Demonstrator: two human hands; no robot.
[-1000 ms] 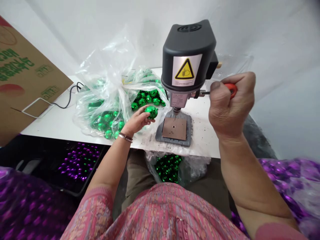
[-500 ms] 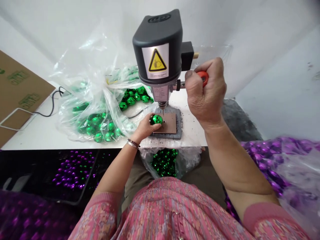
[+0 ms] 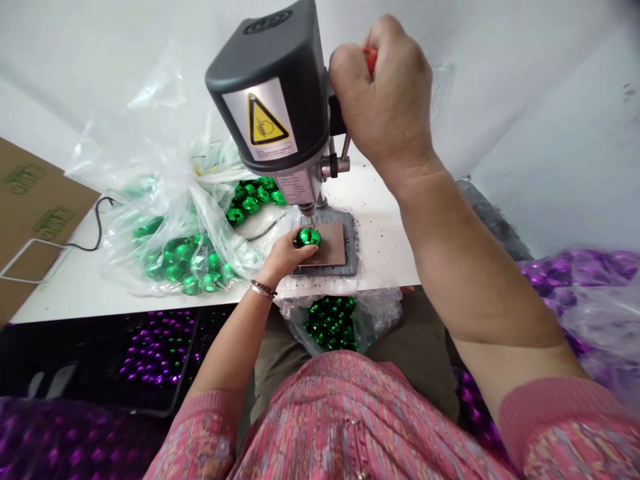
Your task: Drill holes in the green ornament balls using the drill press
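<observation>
A black and grey drill press point(image 3: 270, 87) with a yellow warning label stands on the white table. My right hand point(image 3: 383, 100) is wrapped round its red-knobbed lever, up beside the machine's head. Between thumb and fingers my left hand point(image 3: 287, 255) holds a shiny green faceted ball point(image 3: 309, 237). The ball rests at the left part of the brown board point(image 3: 330, 245), which lies on the drill's grey base point(image 3: 350, 267). Just above the ball is the thin drill bit point(image 3: 313, 219); whether it touches the ball I cannot tell.
Clear plastic bags of green balls point(image 3: 183, 257) lie left of the drill. A cardboard box point(image 3: 40, 220) stands far left. An open bag of green pieces point(image 3: 330, 323) is at my lap. Purple balls point(image 3: 590, 267) fill bags at the right. A black cable point(image 3: 100, 223) crosses the table's left end.
My right hand and the lever have moved up and toward the back. The green ball in my left hand now sits under the drill bit. The camera view has tilted and shifted.
</observation>
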